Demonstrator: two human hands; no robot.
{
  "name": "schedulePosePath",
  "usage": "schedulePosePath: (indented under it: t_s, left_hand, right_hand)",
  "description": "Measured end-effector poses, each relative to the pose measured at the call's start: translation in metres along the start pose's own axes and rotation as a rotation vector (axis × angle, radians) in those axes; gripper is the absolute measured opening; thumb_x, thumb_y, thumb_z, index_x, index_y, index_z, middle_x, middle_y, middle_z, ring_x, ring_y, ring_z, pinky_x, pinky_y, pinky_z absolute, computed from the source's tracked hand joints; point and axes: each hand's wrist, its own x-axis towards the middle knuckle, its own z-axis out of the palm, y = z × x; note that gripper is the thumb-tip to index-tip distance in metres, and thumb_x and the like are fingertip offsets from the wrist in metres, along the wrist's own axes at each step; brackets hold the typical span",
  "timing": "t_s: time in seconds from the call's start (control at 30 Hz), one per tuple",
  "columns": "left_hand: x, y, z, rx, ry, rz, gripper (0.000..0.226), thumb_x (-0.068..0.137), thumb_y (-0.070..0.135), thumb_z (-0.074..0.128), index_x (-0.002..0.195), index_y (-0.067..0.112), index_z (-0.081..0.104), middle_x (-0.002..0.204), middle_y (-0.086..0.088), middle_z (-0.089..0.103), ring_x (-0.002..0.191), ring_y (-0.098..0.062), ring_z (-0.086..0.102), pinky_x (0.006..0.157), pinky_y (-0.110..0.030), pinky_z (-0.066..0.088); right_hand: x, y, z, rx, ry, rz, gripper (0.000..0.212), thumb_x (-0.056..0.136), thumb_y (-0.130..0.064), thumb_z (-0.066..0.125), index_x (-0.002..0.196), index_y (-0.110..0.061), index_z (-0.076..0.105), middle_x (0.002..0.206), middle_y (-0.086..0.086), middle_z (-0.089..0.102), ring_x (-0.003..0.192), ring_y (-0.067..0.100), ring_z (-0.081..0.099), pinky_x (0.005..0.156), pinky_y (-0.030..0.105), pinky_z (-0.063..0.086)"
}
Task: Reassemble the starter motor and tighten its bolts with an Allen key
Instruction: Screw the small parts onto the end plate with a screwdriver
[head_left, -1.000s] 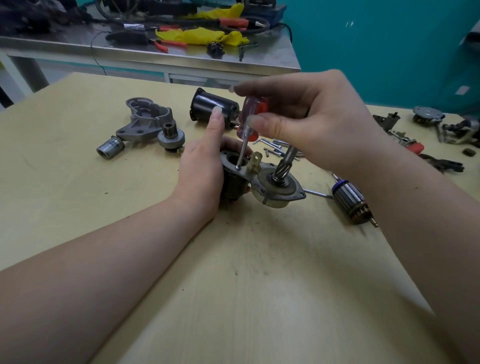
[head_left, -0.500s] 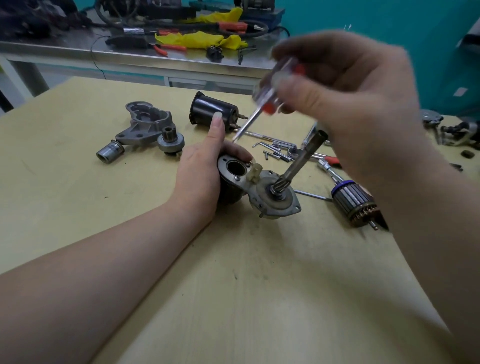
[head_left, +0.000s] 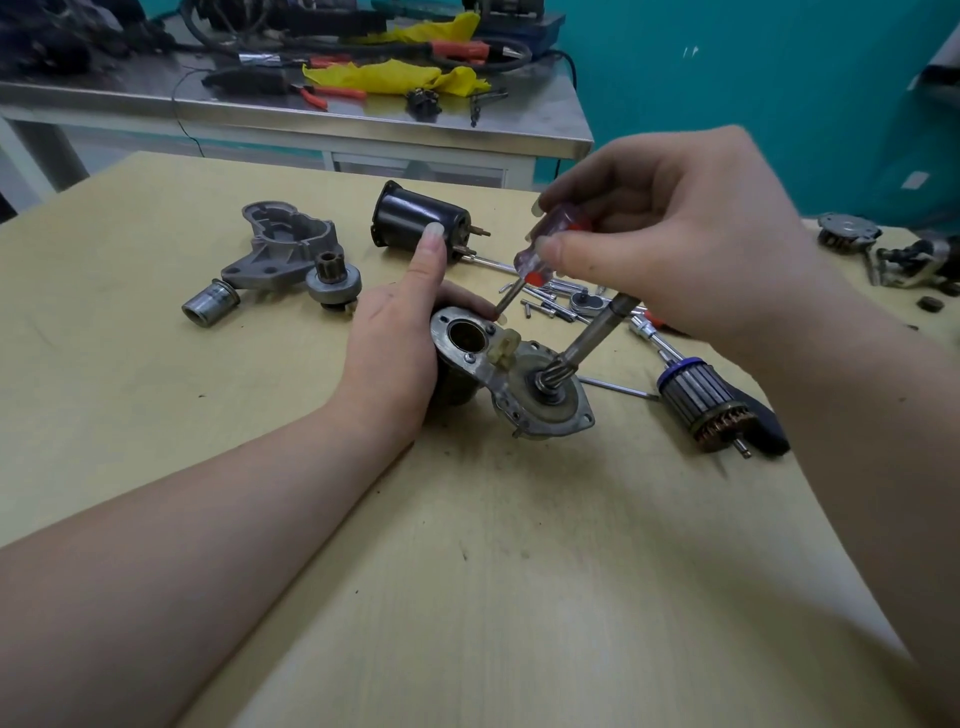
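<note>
Head view: the motor housing is steadied on the desk by the left hand, fingers curled round it. Just beyond the housing, a screwdriver is pinched in the right hand, its shaft slanting down toward the housing's far rim. Half a second earlier the screwdriver was held higher; it has been lowered since.

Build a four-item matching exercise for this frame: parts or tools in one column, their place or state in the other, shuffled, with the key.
1. screwdriver
2. armature
3. black cylindrical casing
4. motor assembly

A. steadied by the left hand
B. lying on the table's right side, beside the right forearm
C. pinched by the right hand
D. lying on its side behind the left hand

Pairs: 1-C, 2-B, 3-D, 4-A
</note>
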Motion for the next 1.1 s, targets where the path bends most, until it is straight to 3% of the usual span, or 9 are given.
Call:
schedulePosePath:
  t_s: [0.37,0.53,0.77,1.0,1.1]
  left_hand:
    - [0.0005,-0.0007,0.0005,-0.013,-0.006,0.001,0.073,0.106,0.065,0.041,0.066,0.022,0.083,0.068,-0.005,0.078,0.063,-0.011,0.074,0.057,-0.016,0.054]
    - [0.0017,-0.0003,0.0,-0.005,-0.016,-0.041,0.074,0.101,0.072,0.039,0.068,0.023,0.084,0.074,-0.006,0.08,0.07,-0.018,0.078,0.062,-0.025,0.059]
    - [0.0013,-0.0005,-0.0001,-0.026,-0.014,-0.047,0.074,0.105,0.069,0.039,0.069,0.022,0.084,0.072,-0.007,0.08,0.065,-0.015,0.077,0.054,-0.018,0.056]
    - [0.002,0.0009,-0.0002,-0.04,-0.026,-0.06,0.074,0.103,0.07,0.04,0.069,0.022,0.084,0.074,-0.009,0.08,0.068,-0.019,0.078,0.055,-0.021,0.058]
    - [0.0009,0.0014,0.0005,-0.036,-0.02,-0.053,0.073,0.105,0.069,0.04,0.068,0.022,0.083,0.073,-0.008,0.08,0.065,-0.017,0.077,0.053,-0.02,0.057]
  right_hand:
    - [0.0013,0.0012,0.0013,-0.002,-0.074,0.006,0.025,0.085,-0.012,0.087,0.108,-0.018,0.079,0.093,-0.003,0.081,0.087,0.011,0.079,0.087,0.036,0.065]
    - [0.0003,0.0009,0.002,-0.022,-0.01,-0.021,0.024,0.086,-0.013,0.085,0.109,-0.016,0.08,0.094,-0.001,0.081,0.087,0.016,0.079,0.085,0.038,0.065]
    - [0.0011,0.0016,0.0055,-0.056,-0.02,-0.04,0.023,0.088,-0.014,0.084,0.11,-0.019,0.079,0.094,-0.004,0.08,0.086,0.013,0.079,0.086,0.036,0.066]
    - [-0.0009,0.002,0.0066,-0.044,-0.056,-0.043,0.026,0.09,-0.007,0.081,0.115,-0.016,0.077,0.1,-0.002,0.08,0.09,0.012,0.08,0.089,0.034,0.065]
    - [-0.0009,-0.0014,0.0055,-0.089,-0.079,-0.021,0.024,0.09,-0.014,0.084,0.113,-0.02,0.077,0.097,-0.005,0.08,0.089,0.009,0.079,0.087,0.034,0.065]
